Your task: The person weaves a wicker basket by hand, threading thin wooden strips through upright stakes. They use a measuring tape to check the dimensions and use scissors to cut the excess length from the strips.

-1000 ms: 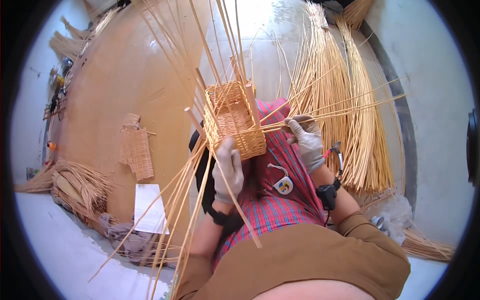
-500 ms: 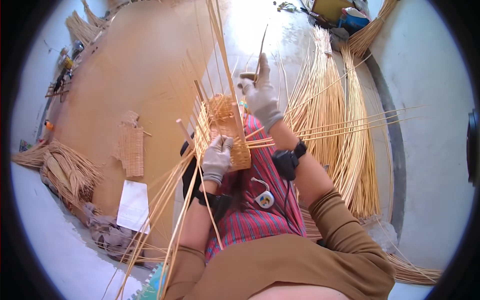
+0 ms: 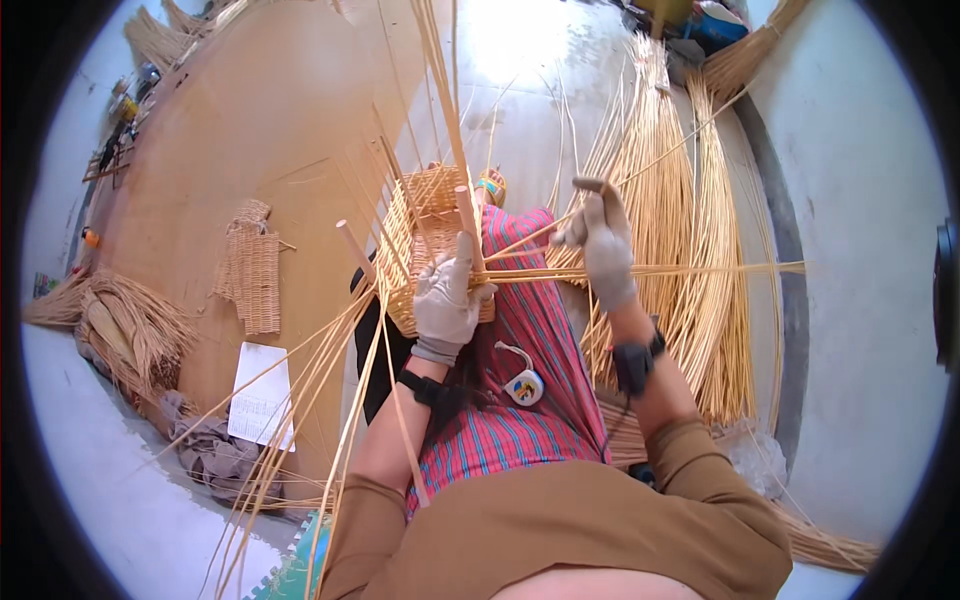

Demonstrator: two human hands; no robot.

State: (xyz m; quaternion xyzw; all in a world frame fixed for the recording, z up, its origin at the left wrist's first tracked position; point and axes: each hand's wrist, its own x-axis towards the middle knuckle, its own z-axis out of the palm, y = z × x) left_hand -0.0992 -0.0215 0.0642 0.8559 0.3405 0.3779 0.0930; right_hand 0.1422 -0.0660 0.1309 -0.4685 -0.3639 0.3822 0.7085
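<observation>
A small rectangular woven basket [image 3: 430, 190] with wooden corner posts and long loose reeds rests on my lap. My gloved left hand [image 3: 447, 305] is closed on its near side, thumb raised beside a post [image 3: 464, 215]. My gloved right hand [image 3: 600, 240] is raised to the right of the basket among the reeds, fingers bent but apart, dark at the tips; I make out nothing held in it. Long horizontal strands [image 3: 540, 274] run from the basket behind that hand. A white tape measure [image 3: 524, 387] lies on my red striped apron [image 3: 520, 440].
Long reed bundles [image 3: 660, 170] lie at the right beside a wall [image 3: 840, 220]. On the tan board [image 3: 250, 140] at left lie a woven piece [image 3: 250, 280] and a white paper [image 3: 260, 390]. A coiled bundle [image 3: 140, 350] and crumpled cloth [image 3: 220, 460] lie at lower left.
My right hand first rose above the basket, then came down and rightward, its fingers bending. My left hand has shifted slightly along the basket's near side, its thumb now pointing up.
</observation>
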